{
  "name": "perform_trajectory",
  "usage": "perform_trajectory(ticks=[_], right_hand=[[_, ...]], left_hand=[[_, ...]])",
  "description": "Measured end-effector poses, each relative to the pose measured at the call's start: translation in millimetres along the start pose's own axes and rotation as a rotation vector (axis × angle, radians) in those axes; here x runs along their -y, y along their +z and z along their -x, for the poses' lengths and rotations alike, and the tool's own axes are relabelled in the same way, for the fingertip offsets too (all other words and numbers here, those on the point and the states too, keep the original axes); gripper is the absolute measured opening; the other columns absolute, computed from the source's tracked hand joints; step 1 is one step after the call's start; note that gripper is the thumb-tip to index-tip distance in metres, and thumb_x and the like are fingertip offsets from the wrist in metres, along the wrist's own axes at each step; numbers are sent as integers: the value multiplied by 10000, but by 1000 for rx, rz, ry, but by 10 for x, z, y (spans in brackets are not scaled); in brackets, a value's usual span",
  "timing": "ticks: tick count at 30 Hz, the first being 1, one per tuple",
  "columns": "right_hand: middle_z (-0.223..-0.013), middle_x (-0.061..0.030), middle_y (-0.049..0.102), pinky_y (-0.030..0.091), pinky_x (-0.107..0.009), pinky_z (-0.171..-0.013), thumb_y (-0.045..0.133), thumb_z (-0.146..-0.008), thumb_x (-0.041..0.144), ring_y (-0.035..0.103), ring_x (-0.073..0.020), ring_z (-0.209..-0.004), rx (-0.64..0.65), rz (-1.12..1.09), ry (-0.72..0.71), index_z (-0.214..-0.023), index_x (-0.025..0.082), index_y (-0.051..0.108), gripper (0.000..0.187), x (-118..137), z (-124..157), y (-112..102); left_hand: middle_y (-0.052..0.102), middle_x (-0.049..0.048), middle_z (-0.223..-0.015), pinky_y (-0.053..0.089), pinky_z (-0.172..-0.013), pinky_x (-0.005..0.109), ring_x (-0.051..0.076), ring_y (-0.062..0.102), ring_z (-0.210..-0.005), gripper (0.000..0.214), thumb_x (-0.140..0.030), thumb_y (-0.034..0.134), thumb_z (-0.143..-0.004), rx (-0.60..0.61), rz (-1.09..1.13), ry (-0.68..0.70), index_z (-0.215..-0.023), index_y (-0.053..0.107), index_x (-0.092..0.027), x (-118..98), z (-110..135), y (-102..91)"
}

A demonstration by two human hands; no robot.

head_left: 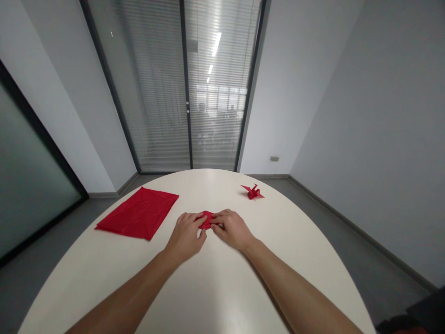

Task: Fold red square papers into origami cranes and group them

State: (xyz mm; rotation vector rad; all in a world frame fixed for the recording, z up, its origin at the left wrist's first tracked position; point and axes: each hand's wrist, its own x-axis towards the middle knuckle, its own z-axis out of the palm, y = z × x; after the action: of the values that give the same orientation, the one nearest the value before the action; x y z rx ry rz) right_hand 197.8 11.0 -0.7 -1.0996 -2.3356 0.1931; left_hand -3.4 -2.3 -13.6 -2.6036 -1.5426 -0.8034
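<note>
A small folded piece of red paper [207, 223] lies on the white round table, partly covered by my fingers. My left hand [187, 234] rests on its left side, fingers stretched over the paper and thumb held apart. From the right, my right hand [233, 228] has its thumb and fingertips closed at the paper's right edge. The underside of the paper and its exact folds are hidden. A red origami crane [253, 192] stands beyond my right hand, untouched. To the left lies a larger creased sheet of red paper [139, 213], apart from both hands.
The round white table [222, 297] curves away on both sides, its far edge near a glass partition [160, 93] with blinds. A wall socket [274, 158] is low on the far wall. A dark object [426, 311] shows at the lower right, beside the table.
</note>
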Motion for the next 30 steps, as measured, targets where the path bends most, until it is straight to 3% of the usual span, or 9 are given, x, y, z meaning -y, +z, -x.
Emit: perform_trajectory(ticks=[6,13,21,30], right_hand=[[-1076,-33,771,471,-315,-935,580,-896,166,667,-208,-1018,-22,-11,55,-1042,231,774,251,-13,1,14],[-1133,-32,754,465,-335,-968,670,-872,271,651,-224,-1073,-8,-44,29,-1058,246,755,206,43,10,-17],[-1056,-38,760,472,-327,-930,671,-869,235,659,-216,-1032,-21,-53,42,-938,221,736,96,25,13,-10],[-1100,-60,749,469,-356,-950,721,-828,312,654,-236,-1051,-13,-49,24,-1017,219,730,211,27,22,-35]], left_hand=[[709,83,-1229,493,-1025,421,260,605,-1133,383,-147,544,-881,23,65,-35,-1230,692,-201,-11,-5,-1],[718,93,-1200,491,-1036,414,258,598,-1134,299,-189,551,-922,22,50,-40,-1156,737,-180,-5,-10,-2],[719,81,-1176,496,-1025,405,247,605,-1110,285,-211,579,-924,28,103,-42,-1158,741,-213,14,-7,-12],[733,67,-1156,499,-1019,402,237,623,-1102,260,-221,559,-952,3,124,-48,-1139,739,-226,23,-15,-4]])
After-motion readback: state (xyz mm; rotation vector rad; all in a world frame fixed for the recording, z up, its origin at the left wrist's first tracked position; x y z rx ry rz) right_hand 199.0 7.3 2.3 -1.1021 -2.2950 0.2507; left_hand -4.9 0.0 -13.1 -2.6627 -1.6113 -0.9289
